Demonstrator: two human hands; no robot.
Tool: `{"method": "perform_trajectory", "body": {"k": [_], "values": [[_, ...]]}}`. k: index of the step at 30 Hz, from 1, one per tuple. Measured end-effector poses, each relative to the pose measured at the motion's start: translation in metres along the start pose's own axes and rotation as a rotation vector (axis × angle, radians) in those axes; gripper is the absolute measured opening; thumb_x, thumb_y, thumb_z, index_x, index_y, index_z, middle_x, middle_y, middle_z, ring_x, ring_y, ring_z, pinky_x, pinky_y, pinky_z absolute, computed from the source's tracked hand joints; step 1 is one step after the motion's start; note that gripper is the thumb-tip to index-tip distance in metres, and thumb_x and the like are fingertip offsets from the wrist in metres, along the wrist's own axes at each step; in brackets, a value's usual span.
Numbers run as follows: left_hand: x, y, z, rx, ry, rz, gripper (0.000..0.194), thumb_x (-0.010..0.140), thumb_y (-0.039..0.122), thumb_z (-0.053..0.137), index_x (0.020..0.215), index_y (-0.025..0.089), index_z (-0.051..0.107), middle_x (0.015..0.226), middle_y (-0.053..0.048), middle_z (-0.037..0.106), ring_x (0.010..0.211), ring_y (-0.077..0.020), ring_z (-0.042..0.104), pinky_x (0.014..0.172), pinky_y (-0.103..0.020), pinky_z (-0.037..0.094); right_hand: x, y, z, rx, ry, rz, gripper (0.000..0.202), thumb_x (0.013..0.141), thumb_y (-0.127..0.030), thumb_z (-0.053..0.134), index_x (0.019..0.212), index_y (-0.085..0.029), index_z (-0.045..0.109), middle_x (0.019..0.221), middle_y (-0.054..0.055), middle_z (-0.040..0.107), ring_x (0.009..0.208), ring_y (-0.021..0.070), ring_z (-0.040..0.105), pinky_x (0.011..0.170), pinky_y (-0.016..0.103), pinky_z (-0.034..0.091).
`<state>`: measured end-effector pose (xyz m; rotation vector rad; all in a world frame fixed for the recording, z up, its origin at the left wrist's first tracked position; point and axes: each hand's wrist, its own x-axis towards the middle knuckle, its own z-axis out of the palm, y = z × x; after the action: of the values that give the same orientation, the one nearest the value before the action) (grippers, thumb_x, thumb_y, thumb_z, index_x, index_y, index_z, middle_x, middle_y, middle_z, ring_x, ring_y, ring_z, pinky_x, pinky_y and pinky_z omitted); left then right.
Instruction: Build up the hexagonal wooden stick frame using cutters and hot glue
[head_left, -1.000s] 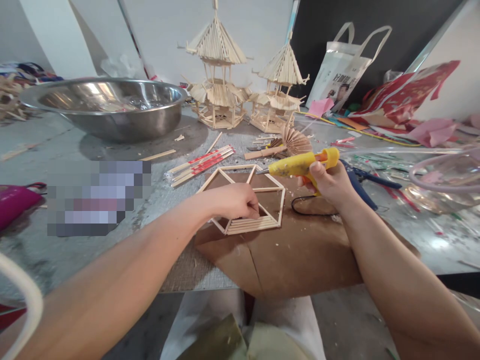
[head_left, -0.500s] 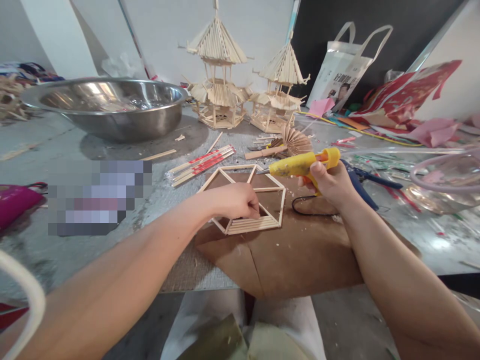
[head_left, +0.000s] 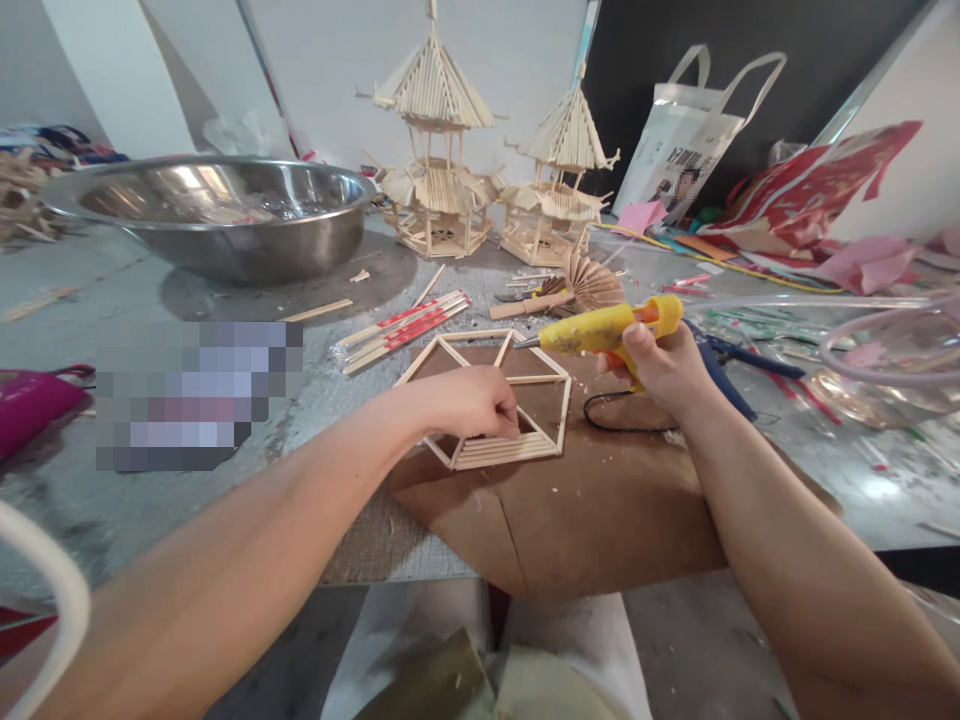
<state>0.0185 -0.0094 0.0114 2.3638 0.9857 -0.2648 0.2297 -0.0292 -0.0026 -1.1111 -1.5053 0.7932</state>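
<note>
My left hand [head_left: 486, 402] is closed, its thumb and fingers curled down at the topmost wooden stick [head_left: 495, 440] of a row of parallel sticks. That row fills the near section of a hexagonal stick frame [head_left: 561, 415], which has spokes meeting near its middle. My hand and wrist hide part of the frame's centre and left side. My right hand [head_left: 664, 362] is wrapped round a yellow hot glue gun [head_left: 592, 330]. The gun's metal nozzle points left, above the far right part of the frame. Brown cardboard [head_left: 600, 520] lies under the frame.
Behind stand two stick pagodas [head_left: 435, 190] [head_left: 559, 190] and a steel basin [head_left: 247, 240]. Packaged chopsticks [head_left: 409, 330] lie beyond the frame; blue-handled pliers [head_left: 724, 365] are right of the gun. A blurred-out object [head_left: 202, 400] lies left. Plastic wrappings [head_left: 885, 370] cover the right side.
</note>
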Motion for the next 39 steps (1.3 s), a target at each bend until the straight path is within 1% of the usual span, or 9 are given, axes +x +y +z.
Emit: {"method": "perform_trajectory", "body": {"k": [5,9,17,23,29,34,39], "values": [[-0.0008,0.0011,-0.0006,0.000,0.003,-0.003,0.023,0.066,0.032,0.052,0.076,0.017,0.067,0.067,-0.001,0.064,0.056,-0.0090,0.048,0.051,-0.020,0.031,0.0001,0.0012,-0.0007,0.012,-0.021,-0.020,0.042,0.063,-0.060,0.052,0.058,-0.018,0.050,0.040,-0.002,0.049,0.031,0.0062,0.037,0.030,0.020,0.029],[-0.0005,0.0009,-0.0003,0.005,0.009,0.006,0.022,0.066,0.031,0.052,0.075,0.017,0.067,0.066,-0.001,0.064,0.055,-0.0087,0.048,0.050,-0.019,0.030,-0.0001,0.0007,-0.0004,0.025,-0.012,-0.022,0.041,0.062,-0.059,0.053,0.062,-0.018,0.051,0.041,-0.002,0.049,0.031,0.0064,0.038,0.029,0.020,0.028],[-0.0002,0.0007,0.0001,-0.007,0.010,0.015,0.022,0.067,0.031,0.052,0.075,0.017,0.067,0.066,-0.001,0.064,0.055,-0.0088,0.048,0.050,-0.019,0.030,0.0008,0.0038,-0.0023,0.005,-0.030,-0.021,0.044,0.062,-0.060,0.052,0.053,-0.018,0.049,0.039,-0.002,0.047,0.032,0.0068,0.038,0.030,0.020,0.028],[0.0002,0.0004,0.0007,-0.009,0.016,0.002,0.022,0.066,0.032,0.052,0.074,0.017,0.067,0.064,0.000,0.063,0.054,-0.0085,0.048,0.050,-0.019,0.029,0.0006,0.0028,-0.0019,-0.007,-0.013,0.001,0.045,0.061,-0.062,0.051,0.054,-0.018,0.051,0.040,-0.001,0.049,0.032,0.0069,0.038,0.030,0.020,0.029],[0.0006,-0.0001,0.0011,-0.005,0.006,-0.002,0.023,0.066,0.032,0.051,0.074,0.017,0.066,0.063,0.000,0.063,0.054,-0.0087,0.048,0.050,-0.019,0.030,0.0008,0.0030,-0.0017,0.000,-0.026,-0.026,0.043,0.063,-0.060,0.051,0.056,-0.017,0.051,0.040,-0.002,0.049,0.031,0.0063,0.038,0.029,0.020,0.028],[-0.0014,0.0005,-0.0003,-0.036,0.007,-0.019,0.023,0.065,0.031,0.052,0.076,0.017,0.067,0.066,0.000,0.064,0.057,-0.0092,0.049,0.051,-0.019,0.031,0.0005,0.0014,-0.0008,-0.004,-0.009,-0.011,0.044,0.062,-0.061,0.052,0.057,-0.017,0.050,0.040,-0.002,0.049,0.031,0.0064,0.038,0.029,0.020,0.029],[-0.0033,-0.0013,-0.0006,-0.052,0.011,-0.046,0.026,0.066,0.034,0.051,0.078,0.017,0.066,0.067,0.000,0.064,0.058,-0.0098,0.050,0.053,-0.020,0.032,0.0007,0.0017,-0.0009,-0.001,-0.003,-0.006,0.044,0.061,-0.062,0.052,0.058,-0.017,0.051,0.041,-0.002,0.050,0.031,0.0062,0.038,0.029,0.020,0.029]]}}
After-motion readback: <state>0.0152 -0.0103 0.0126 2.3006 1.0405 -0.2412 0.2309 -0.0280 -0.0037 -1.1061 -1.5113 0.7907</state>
